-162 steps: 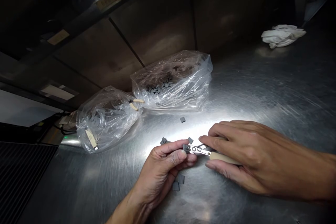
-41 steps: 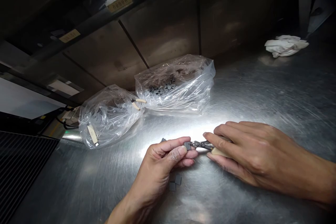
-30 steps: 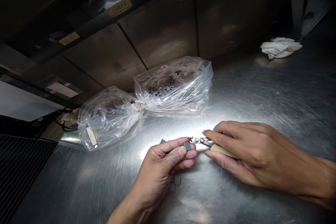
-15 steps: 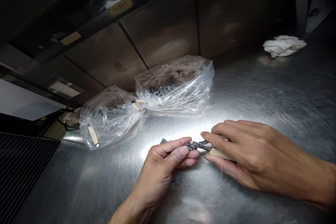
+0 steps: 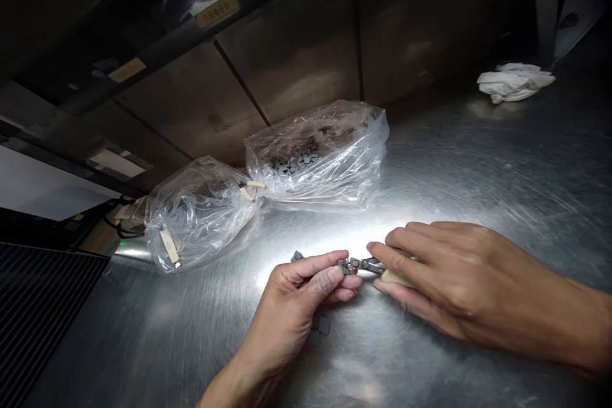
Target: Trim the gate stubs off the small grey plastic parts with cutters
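Observation:
Between the thumb and fingers of my left hand [image 5: 306, 293] is a small grey part [image 5: 343, 266], pinched so that much of it is covered. My right hand [image 5: 444, 280] is closed round the cream handles of a pair of nippers [image 5: 368, 264]. Their dark metal jaws point left and meet the edge of the grey part; whether they bite on it I cannot tell. Below my left wrist a few flat grey pieces [image 5: 322, 326] lie on the metal table [image 5: 392, 363]. Another grey piece [image 5: 297, 256] shows just behind my left fingers.
A clear plastic bag [image 5: 318, 153] with many grey pieces stands at the back. Left of it sits a second clear bag [image 5: 205, 213], with cream-handled pliers [image 5: 251, 190] at its edge and a cream-coloured blade-like tool [image 5: 169, 247] in front. A crumpled white cloth [image 5: 516, 83] lies far right.
The right hand has turned and closed slightly on the nippers, whose handles show less. My left hand keeps its pinch on the grey part.

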